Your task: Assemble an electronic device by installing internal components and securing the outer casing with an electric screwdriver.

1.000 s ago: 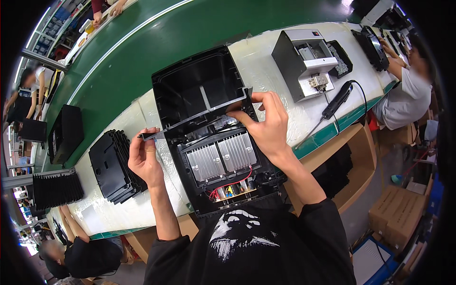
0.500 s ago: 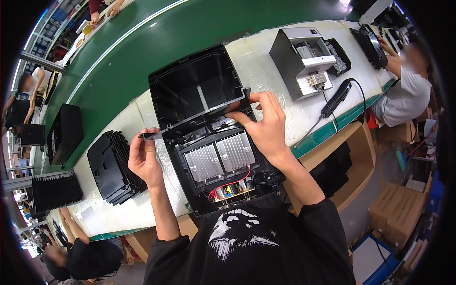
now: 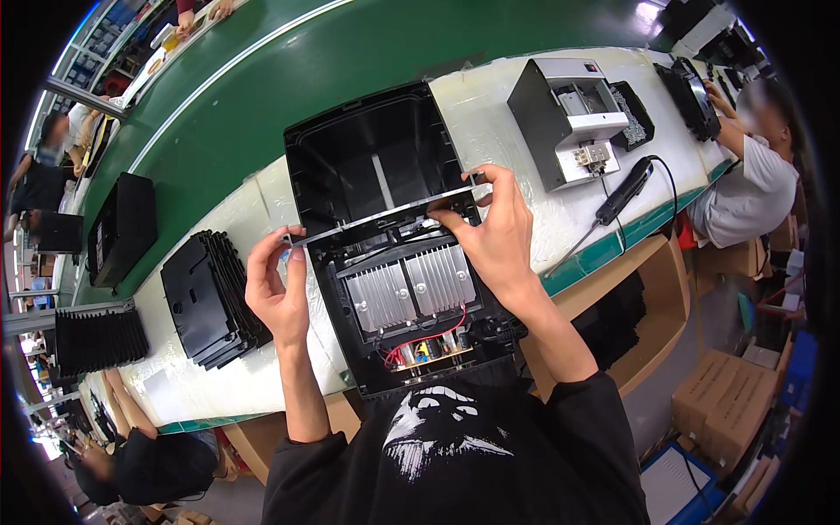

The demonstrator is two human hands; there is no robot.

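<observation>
A thin black panel (image 3: 385, 210), seen nearly edge-on, spans the middle of an open black housing (image 3: 336, 306). My left hand (image 3: 278, 289) pinches the panel's left end between thumb and fingers. At the other end, my right hand (image 3: 494, 232) has its fingers hooked over the corner, its thumb reaching inside below the panel's edge. Beyond the panel is the deep black compartment (image 3: 376, 144) of the housing. Two silver finned heat sinks (image 3: 411, 289) sit in the near part, with a red wire (image 3: 424, 337) and a circuit board (image 3: 429, 354) closer to my body.
Left of the housing lies a stack of black panels (image 3: 210, 302). To the right are a grey screw feeder (image 3: 573, 127), a tray of screws (image 3: 632, 118) and a corded electric screwdriver (image 3: 623, 192). A green conveyor (image 3: 236, 114) runs behind; co-workers (image 3: 744, 184) sit on both sides.
The panel has come down and levelled against the housing, its left end moving up and right with my left hand. My right hand stays near the right corner, its fingers shifted slightly.
</observation>
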